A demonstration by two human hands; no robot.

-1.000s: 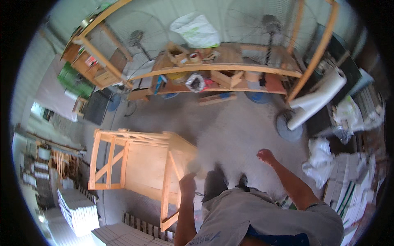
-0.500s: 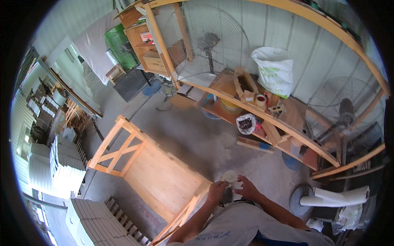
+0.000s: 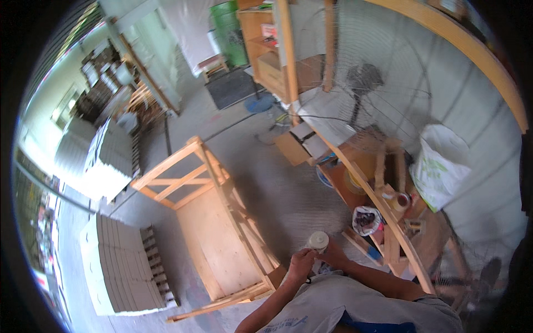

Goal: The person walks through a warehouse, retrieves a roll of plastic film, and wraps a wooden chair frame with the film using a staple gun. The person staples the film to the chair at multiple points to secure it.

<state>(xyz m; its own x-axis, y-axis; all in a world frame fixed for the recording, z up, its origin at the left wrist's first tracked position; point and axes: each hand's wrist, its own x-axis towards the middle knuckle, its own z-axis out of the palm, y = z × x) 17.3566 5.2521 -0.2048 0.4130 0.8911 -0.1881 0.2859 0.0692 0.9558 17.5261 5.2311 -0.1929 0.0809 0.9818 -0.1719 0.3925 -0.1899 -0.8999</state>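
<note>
Just ahead of your waist in the head view, your right hand curls closed around a round, pale-topped container; your left hand meets its near side, grip unclear, right of a panelled wooden frame.

right: wooden workbench bearing an open-topped white bag with green print and a tape roll. small sack, dark contents, just beside the front rail. wire-caged fan by the pale wall. far end: wooden shelf unit holding a cardboard box; green bin; dark mat. left: stack of pale flat panels beside a slatted pallet edge.
</note>
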